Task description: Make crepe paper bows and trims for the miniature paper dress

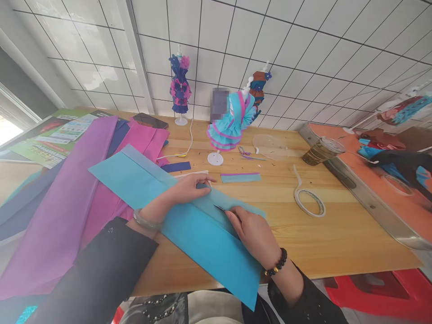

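Note:
A long sheet of blue crepe paper [209, 240] lies slantwise in front of me, with a paler folded strip along its far side. My left hand [191, 188] pinches that far edge between thumb and fingers. In my right hand [251, 229] is a pair of scissors [219, 208]; only the dark pointed blades show, lying over the pale strip, and the handles are hidden in my closed fingers. Just beyond my hands rests a short blue strip with a purple edge [240, 177].
Purple paper [70, 202] and pink paper [148, 139] are piled at left. A doll stand in a blue ruffled dress [232, 121] stands behind, near another in navy and pink [180, 85]. Right are a tape roll [322, 209] and a brown cup [319, 153].

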`<state>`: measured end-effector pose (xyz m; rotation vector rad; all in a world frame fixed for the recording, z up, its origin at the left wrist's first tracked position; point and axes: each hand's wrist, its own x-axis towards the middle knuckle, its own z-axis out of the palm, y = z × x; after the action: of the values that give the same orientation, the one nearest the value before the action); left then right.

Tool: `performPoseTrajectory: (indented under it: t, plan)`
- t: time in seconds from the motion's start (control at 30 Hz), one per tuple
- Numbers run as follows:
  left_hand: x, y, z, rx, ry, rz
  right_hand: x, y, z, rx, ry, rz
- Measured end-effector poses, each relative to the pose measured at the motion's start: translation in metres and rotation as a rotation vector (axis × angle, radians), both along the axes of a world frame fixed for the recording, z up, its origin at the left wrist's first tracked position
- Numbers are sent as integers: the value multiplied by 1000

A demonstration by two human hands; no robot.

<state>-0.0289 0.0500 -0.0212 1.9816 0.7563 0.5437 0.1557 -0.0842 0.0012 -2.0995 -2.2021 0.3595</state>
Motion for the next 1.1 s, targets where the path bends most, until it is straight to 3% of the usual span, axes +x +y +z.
performPoseTrajectory:
  t: [0.4,1.1]
  plan:
    - [0,-1,3,-22,19,7,-12,10,5,5,-66,31]
    - [-2,0,0,-73,-18,26,-10,14,-4,66,-69,41]
